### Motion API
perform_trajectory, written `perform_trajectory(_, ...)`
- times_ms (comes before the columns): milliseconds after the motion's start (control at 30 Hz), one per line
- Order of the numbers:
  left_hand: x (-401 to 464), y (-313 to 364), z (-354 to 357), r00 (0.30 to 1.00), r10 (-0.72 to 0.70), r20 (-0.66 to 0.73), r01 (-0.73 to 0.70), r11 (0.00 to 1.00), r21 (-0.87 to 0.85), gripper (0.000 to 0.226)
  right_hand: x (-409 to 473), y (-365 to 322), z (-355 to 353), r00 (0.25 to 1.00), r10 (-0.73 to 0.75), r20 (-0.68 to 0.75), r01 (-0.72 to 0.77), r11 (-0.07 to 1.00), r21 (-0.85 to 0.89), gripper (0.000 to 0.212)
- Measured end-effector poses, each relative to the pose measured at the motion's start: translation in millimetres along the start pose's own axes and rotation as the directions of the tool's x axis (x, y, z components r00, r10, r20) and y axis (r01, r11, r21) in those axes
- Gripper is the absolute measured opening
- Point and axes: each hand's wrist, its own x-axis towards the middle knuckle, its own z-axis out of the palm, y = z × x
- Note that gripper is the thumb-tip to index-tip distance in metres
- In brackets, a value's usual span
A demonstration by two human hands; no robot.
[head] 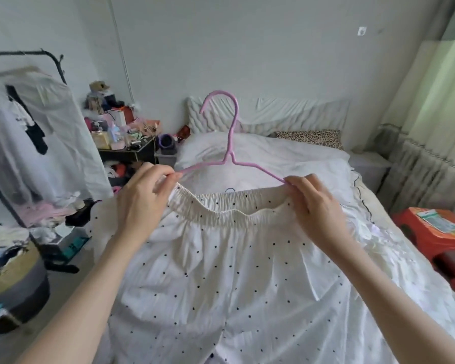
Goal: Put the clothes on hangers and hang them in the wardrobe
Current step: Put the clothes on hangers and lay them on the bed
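Pink hanger (231, 143) held upright between both hands, left hand (139, 195) fingers pinching one arm end, right hand (313, 203) fingers pinching the other (with the waistband), polka-dot trousers (221, 271) draped below over the bed (313, 164)

Both hands hold a pink hanger (231, 143) upright over the bed (326, 164), its hook pointing up toward the headboard end. The left hand (139, 198) pinches the hanger's left arm together with the elastic waistband of white polka-dot trousers (221, 271); the right hand (318, 203) pinches the right arm and the waistband's other side. The waistband sags between the two grips, and the trousers hang down toward the near edge of the bed. A leopard-print pillow (310, 137) lies at the bed's far right corner. A red stool (436, 232) stands beside the bed's right edge, a clothes rack (24, 122) off its left.
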Motion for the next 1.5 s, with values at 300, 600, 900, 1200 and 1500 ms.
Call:
perform_trajectory(300,92.2,-117.2,164.2,0.995,-0.069,0.076,0.053,0.981,0.188,0.018,116.5,114.7,153.7,0.992,0.104,0.069,-0.106,0.994,0.018,0.02)
perform_trajectory(600,26.7,-232.2,350.7,0.803,-0.306,0.511,0.137,0.93,0.342,0.02,70.8,248.3,336.0,0.773,0.47,0.426,-0.515,0.857,-0.011,0.02)
perform_trajectory(900,-23.1,-277.7,432.4,0.643,-0.332,0.691,0.103,0.931,0.351,0.034,21.9,310.1,409.7,0.641,0.503,0.58,-0.51,0.843,-0.168,0.034)
perform_trajectory(1200,-93.0,-224.1,377.8,0.497,-0.35,0.794,0.175,0.937,0.303,0.063,-30.7,270.2,354.4,0.649,0.404,0.645,-0.256,0.914,-0.315,0.065)
perform_trajectory(1500,-151.2,-135.8,270.0,0.422,-0.443,0.791,0.485,0.847,0.216,0.082,-109.0,168.4,224.9,0.606,0.602,0.52,-0.463,0.799,-0.384,0.085)
